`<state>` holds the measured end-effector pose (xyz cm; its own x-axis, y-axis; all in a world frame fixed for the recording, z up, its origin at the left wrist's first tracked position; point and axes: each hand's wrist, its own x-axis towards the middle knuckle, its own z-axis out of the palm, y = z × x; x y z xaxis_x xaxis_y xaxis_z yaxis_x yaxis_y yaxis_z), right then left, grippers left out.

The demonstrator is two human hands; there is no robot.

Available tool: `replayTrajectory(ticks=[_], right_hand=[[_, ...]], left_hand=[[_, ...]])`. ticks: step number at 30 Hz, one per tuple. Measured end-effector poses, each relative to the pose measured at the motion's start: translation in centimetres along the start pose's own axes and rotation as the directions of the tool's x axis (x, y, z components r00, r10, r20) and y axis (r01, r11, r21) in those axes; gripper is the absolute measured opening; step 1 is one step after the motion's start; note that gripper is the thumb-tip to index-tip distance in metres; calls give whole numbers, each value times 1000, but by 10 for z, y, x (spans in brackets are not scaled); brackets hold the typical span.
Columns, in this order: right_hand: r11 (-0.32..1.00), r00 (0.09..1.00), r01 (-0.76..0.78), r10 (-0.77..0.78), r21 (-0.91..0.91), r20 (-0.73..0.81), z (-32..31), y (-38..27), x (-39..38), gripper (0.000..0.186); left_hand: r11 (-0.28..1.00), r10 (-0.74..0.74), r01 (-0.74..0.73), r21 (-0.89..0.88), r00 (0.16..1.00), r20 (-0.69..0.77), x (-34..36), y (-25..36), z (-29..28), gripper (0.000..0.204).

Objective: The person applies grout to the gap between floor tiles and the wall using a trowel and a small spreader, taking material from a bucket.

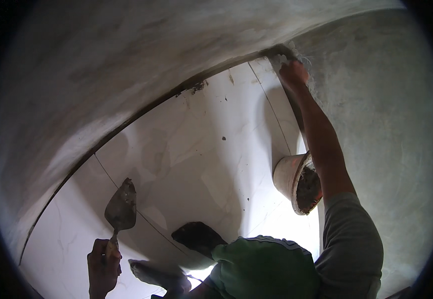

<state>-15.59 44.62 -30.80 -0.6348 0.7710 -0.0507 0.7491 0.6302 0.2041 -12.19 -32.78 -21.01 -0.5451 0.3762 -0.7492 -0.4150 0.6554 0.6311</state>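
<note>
My left hand is closed round the handle of a pointed trowel. Grey mortar is smeared on its blade, which is held up over the white floor tiles. Stretched far forward, my right hand is closed at the corner where the two walls meet the floor. A small pale grey piece shows by its fingers; I cannot make out what they hold. Beside my right forearm a bucket leans with its mouth turned toward the right wall, and grey mortar shows inside.
A curved-looking plastered wall runs along the far side, with a dark gap at the tile edge. Another grey wall stands at the right. Mortar crumbs dot the tiles. My dark shoe and green-clad leg are near the bottom.
</note>
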Motion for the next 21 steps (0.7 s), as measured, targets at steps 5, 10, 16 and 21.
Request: replayTrajectory(ticks=[5,10,16,21], right_hand=[[1000,998,17,-17,-2,-63,-3,3,-16,42],[997,998,64,-63,-41,29,17,-10,-17,45],[999,997,27,-24,42,-70,17,9,-2,45],[998,995,-4,10,57,-96,4,4,-12,48]], left_hand=[[1000,-21,20,-17,1000,-16,-4,-18,-3,44],[999,-37,36,-9,999,-8,0,-7,-1,47],[999,-32,32,-1,999,-11,-3,-6,-3,46],[998,-60,60,-22,998,-31,-3,-18,-5,42]])
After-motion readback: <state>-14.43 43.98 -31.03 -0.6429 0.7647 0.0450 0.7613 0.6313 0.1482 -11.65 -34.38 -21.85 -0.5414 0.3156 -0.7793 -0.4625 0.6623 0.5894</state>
